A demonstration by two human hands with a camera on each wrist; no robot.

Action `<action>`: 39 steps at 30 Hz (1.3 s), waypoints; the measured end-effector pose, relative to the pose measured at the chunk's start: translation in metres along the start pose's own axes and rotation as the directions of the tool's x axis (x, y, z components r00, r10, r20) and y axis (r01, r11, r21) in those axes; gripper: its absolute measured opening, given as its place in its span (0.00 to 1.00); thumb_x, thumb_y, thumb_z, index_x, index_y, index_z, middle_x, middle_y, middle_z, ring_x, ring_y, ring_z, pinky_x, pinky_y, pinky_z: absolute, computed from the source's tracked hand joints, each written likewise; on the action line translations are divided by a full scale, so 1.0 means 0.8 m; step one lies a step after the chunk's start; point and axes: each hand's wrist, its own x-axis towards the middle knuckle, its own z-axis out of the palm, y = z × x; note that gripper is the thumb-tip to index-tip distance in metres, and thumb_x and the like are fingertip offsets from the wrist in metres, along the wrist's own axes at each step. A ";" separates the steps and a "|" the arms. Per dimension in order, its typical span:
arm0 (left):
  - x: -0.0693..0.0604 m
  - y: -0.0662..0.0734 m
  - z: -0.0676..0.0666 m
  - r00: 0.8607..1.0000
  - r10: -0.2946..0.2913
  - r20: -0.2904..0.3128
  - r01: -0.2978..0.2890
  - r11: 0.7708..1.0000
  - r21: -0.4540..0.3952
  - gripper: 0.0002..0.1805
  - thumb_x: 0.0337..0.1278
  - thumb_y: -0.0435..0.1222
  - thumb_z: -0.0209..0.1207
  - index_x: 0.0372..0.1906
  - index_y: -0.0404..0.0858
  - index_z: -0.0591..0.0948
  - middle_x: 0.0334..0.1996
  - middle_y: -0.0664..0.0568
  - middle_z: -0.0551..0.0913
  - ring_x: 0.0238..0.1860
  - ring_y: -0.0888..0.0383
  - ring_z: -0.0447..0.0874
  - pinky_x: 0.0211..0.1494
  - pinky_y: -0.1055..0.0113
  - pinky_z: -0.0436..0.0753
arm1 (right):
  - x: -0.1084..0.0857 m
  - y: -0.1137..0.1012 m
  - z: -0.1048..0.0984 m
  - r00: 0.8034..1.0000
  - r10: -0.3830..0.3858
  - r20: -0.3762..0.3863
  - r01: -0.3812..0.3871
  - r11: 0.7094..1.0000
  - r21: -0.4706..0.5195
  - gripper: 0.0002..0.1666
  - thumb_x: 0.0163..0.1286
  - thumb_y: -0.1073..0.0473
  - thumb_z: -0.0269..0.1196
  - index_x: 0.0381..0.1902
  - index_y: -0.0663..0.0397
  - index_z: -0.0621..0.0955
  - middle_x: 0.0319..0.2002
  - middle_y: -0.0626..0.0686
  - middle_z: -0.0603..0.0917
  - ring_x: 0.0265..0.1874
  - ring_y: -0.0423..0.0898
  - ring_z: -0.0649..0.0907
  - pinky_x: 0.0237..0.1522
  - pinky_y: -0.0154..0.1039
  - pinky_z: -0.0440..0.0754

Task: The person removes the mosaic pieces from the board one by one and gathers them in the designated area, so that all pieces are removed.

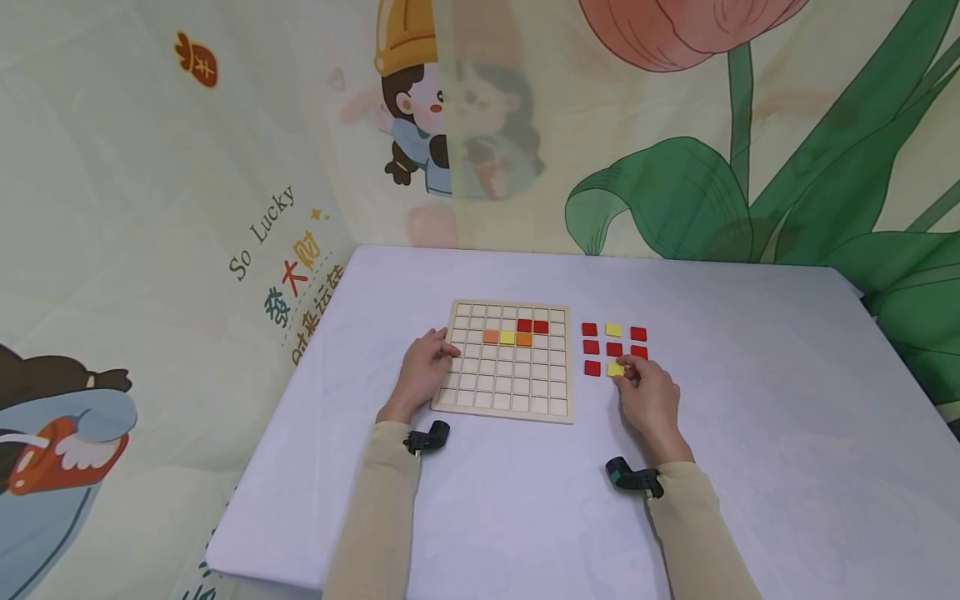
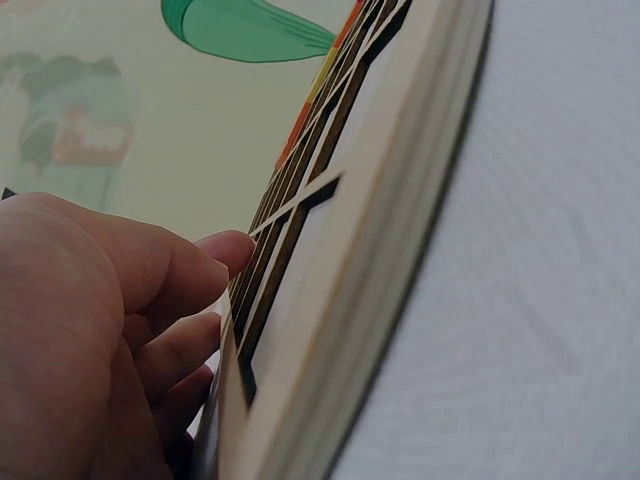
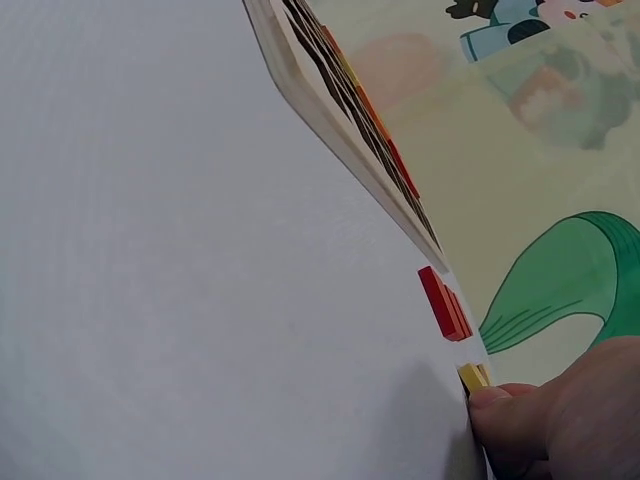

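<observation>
A wooden grid board (image 1: 471, 398) lies on the white table, with two red tiles, a yellow one (image 1: 507, 337) and two orange ones in its cells. My left hand (image 1: 422, 371) rests at the board's left edge, fingers loosely bent; the left wrist view shows the hand (image 2: 110, 320) beside the frame. Right of the board, red and yellow tiles lie in rows. My right hand (image 1: 651, 402) pinches the near yellow tile (image 1: 615, 369) between thumb and fingers. In the right wrist view, the hand (image 3: 565, 410) holds that yellow tile (image 3: 472, 377) by its edge.
Red tiles (image 1: 589, 330) and another yellow tile (image 1: 612, 330) lie behind and beside my right hand. The white tabletop (image 1: 517, 500) extends on all sides. Printed cloth with a large flower and cartoon figures hangs behind and to the left.
</observation>
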 end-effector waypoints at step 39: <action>-0.002 0.008 -0.003 1.000 -0.020 0.003 0.020 1.000 0.011 0.11 0.64 0.30 0.51 0.38 0.38 0.84 0.71 0.45 0.67 0.76 0.50 0.53 0.80 0.60 0.46 | -0.003 -0.032 0.003 1.000 0.019 -0.023 -0.014 0.981 0.193 0.16 0.69 0.59 0.60 0.53 0.58 0.81 0.42 0.57 0.79 0.41 0.52 0.75 0.40 0.42 0.79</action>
